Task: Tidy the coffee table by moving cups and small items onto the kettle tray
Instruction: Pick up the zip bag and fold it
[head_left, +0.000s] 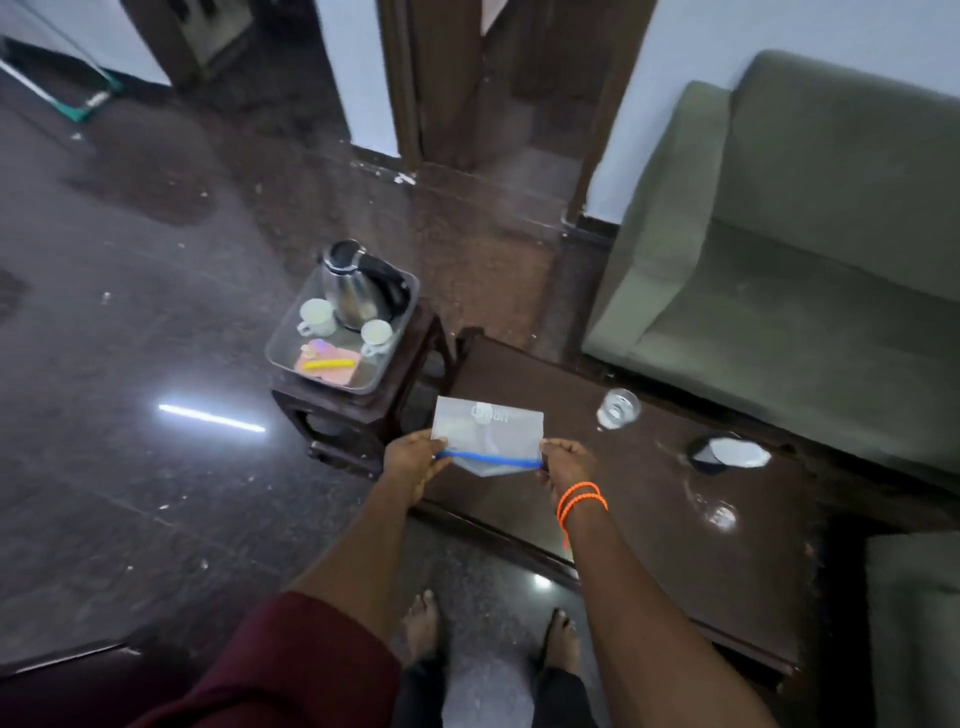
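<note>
Both hands, left hand (410, 457) and right hand (566, 462), pinched zip pouch (488, 431) corners, carrying flat over coffee table (649, 499) toward kettle tray (280, 358).

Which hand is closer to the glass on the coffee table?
Right. The right hand holds the pouch edge on the side toward the glass; the left hand holds the far edge, toward the kettle tray.

Both arms reach forward and down, nearly parallel, elbows slightly bent. The left hand (413, 457) and the right hand (566, 460) sit level with each other and well apart — each pinches closed, thumb over curled fingers, palms turned inward. The left upper arm wears a maroon sleeve (291, 670); the right wrist carries orange bands (579, 499).
</note>
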